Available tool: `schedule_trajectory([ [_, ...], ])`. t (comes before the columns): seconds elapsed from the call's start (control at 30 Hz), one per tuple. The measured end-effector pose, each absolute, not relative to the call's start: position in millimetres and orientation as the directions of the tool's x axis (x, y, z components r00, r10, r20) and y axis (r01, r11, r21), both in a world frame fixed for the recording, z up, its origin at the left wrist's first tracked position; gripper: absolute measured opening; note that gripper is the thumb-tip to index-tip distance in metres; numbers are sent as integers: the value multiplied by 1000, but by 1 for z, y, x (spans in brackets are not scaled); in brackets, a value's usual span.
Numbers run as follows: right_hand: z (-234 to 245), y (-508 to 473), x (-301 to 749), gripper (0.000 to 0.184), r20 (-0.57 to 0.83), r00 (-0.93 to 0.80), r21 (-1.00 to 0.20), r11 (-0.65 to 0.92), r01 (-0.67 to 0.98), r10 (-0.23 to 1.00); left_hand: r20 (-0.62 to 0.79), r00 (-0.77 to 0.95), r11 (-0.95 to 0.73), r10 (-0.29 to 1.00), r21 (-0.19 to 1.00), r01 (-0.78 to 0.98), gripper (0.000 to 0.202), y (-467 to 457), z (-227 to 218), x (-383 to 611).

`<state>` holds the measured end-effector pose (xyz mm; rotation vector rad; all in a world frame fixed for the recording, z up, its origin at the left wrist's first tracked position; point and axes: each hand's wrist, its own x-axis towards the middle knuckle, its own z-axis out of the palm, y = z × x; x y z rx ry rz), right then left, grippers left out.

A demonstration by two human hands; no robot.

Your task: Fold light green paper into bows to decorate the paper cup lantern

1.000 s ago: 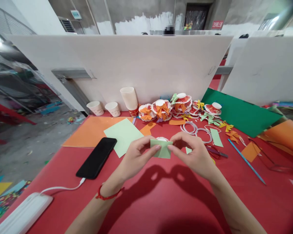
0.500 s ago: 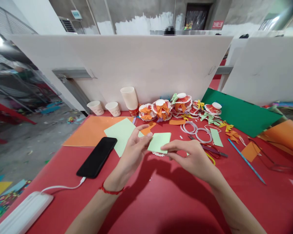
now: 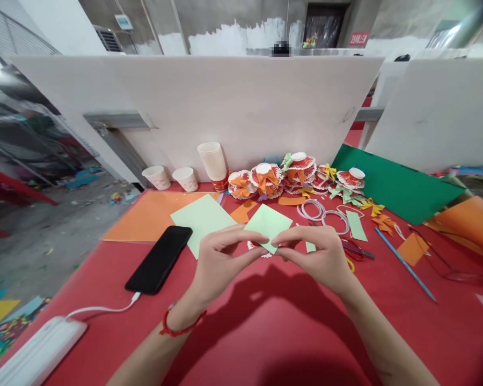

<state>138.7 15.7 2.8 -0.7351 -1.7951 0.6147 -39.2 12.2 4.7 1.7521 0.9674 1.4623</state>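
A small light green square of paper (image 3: 268,222) is held above the red table (image 3: 249,332), one corner pointing toward me. My left hand (image 3: 221,260) pinches it near that corner between thumb and forefinger. From the other side, my right hand (image 3: 317,254) pinches the same corner, its thumb close to the left one. Below the paper, a bit of white scalloped edge shows; the rest of that piece is hidden. Behind my left hand lies a larger light green sheet (image 3: 203,217), over an orange sheet (image 3: 145,214).
A black phone (image 3: 159,260) lies at left, cabled to a white power bank (image 3: 40,351). Paper cups (image 3: 185,179) and decorated cup crafts (image 3: 268,179) line the white partition (image 3: 233,102). Scissors (image 3: 358,250), white rings (image 3: 335,221), a blue pencil (image 3: 406,265) and glasses (image 3: 462,276) lie at right.
The green paper has turned so a corner faces me. My left hand has moved from its left side to the near corner, close to my right hand.
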Motion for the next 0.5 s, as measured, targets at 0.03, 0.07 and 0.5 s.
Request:
schedule_trajectory([
  [0.03,4,17,139,17,613,-264,-734,660,156,744,499,115,-511,859,850,128,21,12,6,-40],
  [0.07,4,18,140,16,601,-268,-755,645,119,753,492,121,-504,862,855,120,20,12,8,-40],
  [0.5,2,18,136,4,495,-202,-857,513,43,845,516,105,-524,850,850,61,7,10,7,-38],
])
